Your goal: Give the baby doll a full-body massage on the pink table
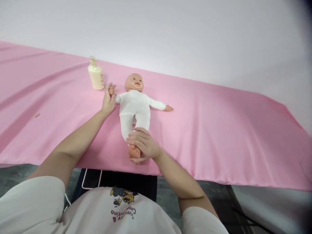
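Note:
A baby doll in a white one-piece lies on its back on the pink cloth, head away from me. My left hand grips the doll's raised hand near its head. My right hand is wrapped around the doll's feet close to the cloth's near edge. The doll's other arm stretches out to the right, free. A cream pump bottle stands upright just beyond my left hand, apart from it.
The pink cloth covers a long table running left to right, with a white wall behind. Below the near edge are a dark seat and grey floor. A small brown speck lies on the cloth at the left.

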The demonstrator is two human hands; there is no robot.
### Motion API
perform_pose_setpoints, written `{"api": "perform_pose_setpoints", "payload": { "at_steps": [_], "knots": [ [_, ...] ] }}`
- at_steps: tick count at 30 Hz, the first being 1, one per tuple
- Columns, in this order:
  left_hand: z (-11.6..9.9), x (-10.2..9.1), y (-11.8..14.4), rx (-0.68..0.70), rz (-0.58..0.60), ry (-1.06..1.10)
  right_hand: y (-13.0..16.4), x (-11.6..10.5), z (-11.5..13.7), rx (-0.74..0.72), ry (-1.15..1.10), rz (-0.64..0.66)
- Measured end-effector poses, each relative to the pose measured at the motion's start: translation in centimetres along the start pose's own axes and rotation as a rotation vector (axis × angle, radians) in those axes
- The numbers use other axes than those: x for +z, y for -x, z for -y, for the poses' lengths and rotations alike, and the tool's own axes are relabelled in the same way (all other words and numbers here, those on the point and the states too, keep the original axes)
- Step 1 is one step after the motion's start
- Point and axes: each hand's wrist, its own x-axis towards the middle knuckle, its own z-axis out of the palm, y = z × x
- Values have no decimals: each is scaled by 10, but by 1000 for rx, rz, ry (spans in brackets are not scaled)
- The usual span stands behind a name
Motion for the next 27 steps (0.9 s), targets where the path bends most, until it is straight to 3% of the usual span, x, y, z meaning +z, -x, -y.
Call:
{"api": "perform_pose_setpoints", "payload": {
  "at_steps": [4,8,12,17,19,23,25,27],
  "knots": [
    [9,-15,-14,-72,-167,112,-5,1,14,-27,-77,-72],
    [0,-21,-24,-11,-170,148,-4,-4,15,-16,-132,-162],
    [-21,-4,-12,51,49,43,2,-10,-2,121,-82,-154],
    [-45,20,9,280,564,-193,15,-8,-43,459,-56,-82],
    [-49,22,11,347,620,-231,20,-6,-56,490,-65,-80],
    [-43,16,4,280,517,-174,22,-6,-59,448,-12,-99],
    [-34,7,-4,152,349,-87,18,-10,-50,360,34,-81],
    [-19,-5,-14,9,102,43,13,-13,-37,245,65,-45]
  ]
}}
